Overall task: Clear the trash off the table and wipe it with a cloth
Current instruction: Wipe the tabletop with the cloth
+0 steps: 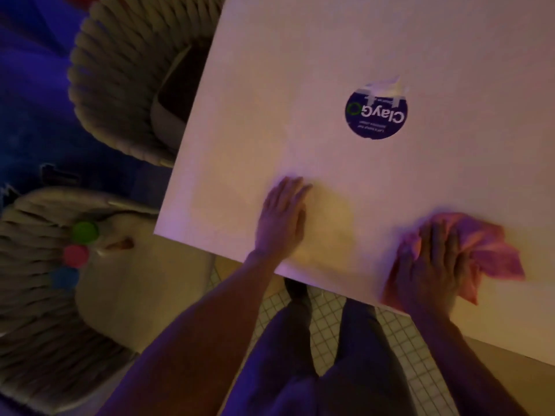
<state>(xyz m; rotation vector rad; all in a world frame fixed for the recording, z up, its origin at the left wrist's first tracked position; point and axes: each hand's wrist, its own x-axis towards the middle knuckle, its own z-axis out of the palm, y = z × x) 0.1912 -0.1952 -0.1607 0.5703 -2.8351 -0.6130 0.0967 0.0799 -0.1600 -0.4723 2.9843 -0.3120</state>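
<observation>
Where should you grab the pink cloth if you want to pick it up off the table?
Grab the bunched-up middle of the pink cloth, coming straight down from above. It lies crumpled on the table near the front edge, so its raised folds give fingers something to pinch. The right hand already rests on that part; the loose corner at the right would probably just dangle.

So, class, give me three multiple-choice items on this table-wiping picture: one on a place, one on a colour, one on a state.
1. Where is the pink cloth?
A. on the chair
B. on the table near its front edge
C. on the floor

2. What colour is the round sticker?
A. dark blue
B. yellow
C. red

3. How is the left hand?
A. holding a cup
B. in a fist
C. flat on the table

Answers: 1 B, the right hand presses it there; 2 A, dark blue with white lettering; 3 C, its fingers lie straight on the tabletop.
</observation>
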